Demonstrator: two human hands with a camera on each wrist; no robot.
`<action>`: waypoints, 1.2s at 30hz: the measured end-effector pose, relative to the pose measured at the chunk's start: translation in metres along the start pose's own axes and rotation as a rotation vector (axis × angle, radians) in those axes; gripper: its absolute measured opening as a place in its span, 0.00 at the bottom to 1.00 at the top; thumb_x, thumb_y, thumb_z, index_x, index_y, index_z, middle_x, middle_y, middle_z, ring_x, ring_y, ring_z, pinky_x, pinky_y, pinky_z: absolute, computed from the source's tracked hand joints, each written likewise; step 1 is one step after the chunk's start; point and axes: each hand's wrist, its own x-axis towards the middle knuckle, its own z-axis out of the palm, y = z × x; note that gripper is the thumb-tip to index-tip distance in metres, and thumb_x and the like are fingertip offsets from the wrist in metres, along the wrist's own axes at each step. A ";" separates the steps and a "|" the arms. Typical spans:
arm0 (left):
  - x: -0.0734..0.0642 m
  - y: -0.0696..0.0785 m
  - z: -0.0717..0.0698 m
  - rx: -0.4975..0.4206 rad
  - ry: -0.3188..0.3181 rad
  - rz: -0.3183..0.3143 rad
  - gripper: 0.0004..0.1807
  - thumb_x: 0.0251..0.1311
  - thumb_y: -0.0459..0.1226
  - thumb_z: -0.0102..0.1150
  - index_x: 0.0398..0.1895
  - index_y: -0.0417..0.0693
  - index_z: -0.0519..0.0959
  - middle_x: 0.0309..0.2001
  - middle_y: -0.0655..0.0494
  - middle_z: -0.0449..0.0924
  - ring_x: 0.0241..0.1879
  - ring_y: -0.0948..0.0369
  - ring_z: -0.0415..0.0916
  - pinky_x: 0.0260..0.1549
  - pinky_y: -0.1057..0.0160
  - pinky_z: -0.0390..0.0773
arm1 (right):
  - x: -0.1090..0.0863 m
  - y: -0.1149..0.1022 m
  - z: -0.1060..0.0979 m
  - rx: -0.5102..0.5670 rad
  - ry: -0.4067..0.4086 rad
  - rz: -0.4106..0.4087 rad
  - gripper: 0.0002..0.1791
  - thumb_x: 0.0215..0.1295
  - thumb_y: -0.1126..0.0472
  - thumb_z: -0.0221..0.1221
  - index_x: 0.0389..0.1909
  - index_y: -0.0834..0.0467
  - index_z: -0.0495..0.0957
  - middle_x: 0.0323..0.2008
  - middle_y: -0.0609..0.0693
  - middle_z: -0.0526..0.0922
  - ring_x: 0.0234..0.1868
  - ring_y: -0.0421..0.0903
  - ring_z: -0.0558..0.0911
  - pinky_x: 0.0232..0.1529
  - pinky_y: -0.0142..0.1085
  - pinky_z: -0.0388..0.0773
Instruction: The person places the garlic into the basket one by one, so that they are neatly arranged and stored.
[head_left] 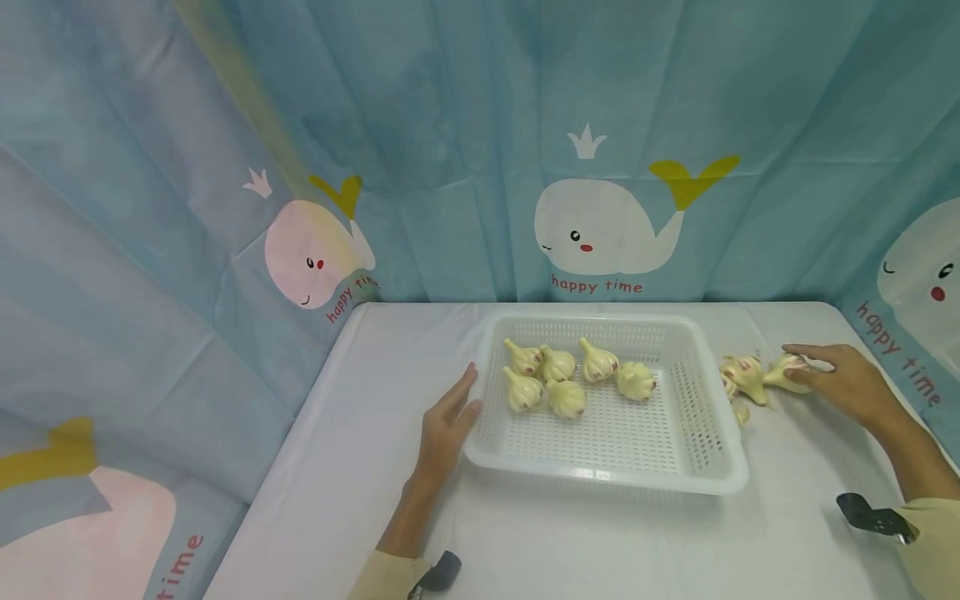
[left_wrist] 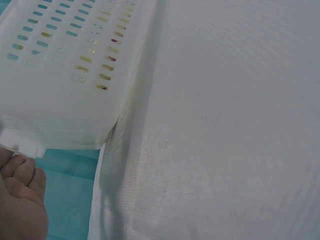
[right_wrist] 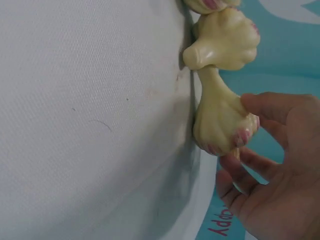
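A white perforated plastic basket (head_left: 600, 479) stands on the table with several pale garlic bulbs (head_left: 567, 399) inside, mostly toward its left and back. Beside its left rim is my left hand (head_left: 444, 433), fingers loosely extended and touching the rim from outside; in the left wrist view the hand (left_wrist: 22, 200) shows at the lower left, below the rim. To the right of the basket, my right hand (head_left: 847, 383) holds a purple-marked garlic bulb (right_wrist: 222, 120) between thumb and fingers. That bulb's stem meets another garlic bulb (right_wrist: 227, 40) lying next to it.
A small group of garlic bulbs (head_left: 744, 375) lies against the basket's right side. The white-covered table (head_left: 540, 542) is bordered at the back and left by a blue curtain (head_left: 450, 167) printed with whales. Dark wrist devices (head_left: 873, 518) sit at both sleeves.
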 end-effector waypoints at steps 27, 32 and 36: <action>0.000 -0.002 -0.001 0.024 0.002 0.027 0.27 0.79 0.39 0.56 0.78 0.52 0.70 0.79 0.63 0.66 0.80 0.61 0.60 0.78 0.68 0.60 | -0.002 0.007 0.002 0.030 0.014 0.165 0.50 0.65 0.53 0.70 0.75 0.77 0.54 0.67 0.87 0.58 0.62 0.83 0.64 0.62 0.80 0.68; 0.000 -0.003 0.000 0.020 0.000 0.033 0.27 0.79 0.39 0.57 0.78 0.51 0.70 0.79 0.61 0.66 0.80 0.59 0.60 0.78 0.67 0.59 | -0.005 0.005 0.003 0.032 0.040 0.137 0.48 0.68 0.53 0.68 0.75 0.76 0.55 0.67 0.87 0.59 0.63 0.83 0.64 0.60 0.80 0.68; 0.000 -0.003 0.000 0.008 -0.002 0.036 0.27 0.79 0.39 0.56 0.78 0.50 0.70 0.79 0.60 0.66 0.81 0.59 0.60 0.78 0.67 0.59 | -0.007 0.004 0.003 0.032 0.064 0.119 0.48 0.71 0.49 0.67 0.75 0.76 0.56 0.66 0.87 0.61 0.61 0.82 0.65 0.58 0.78 0.70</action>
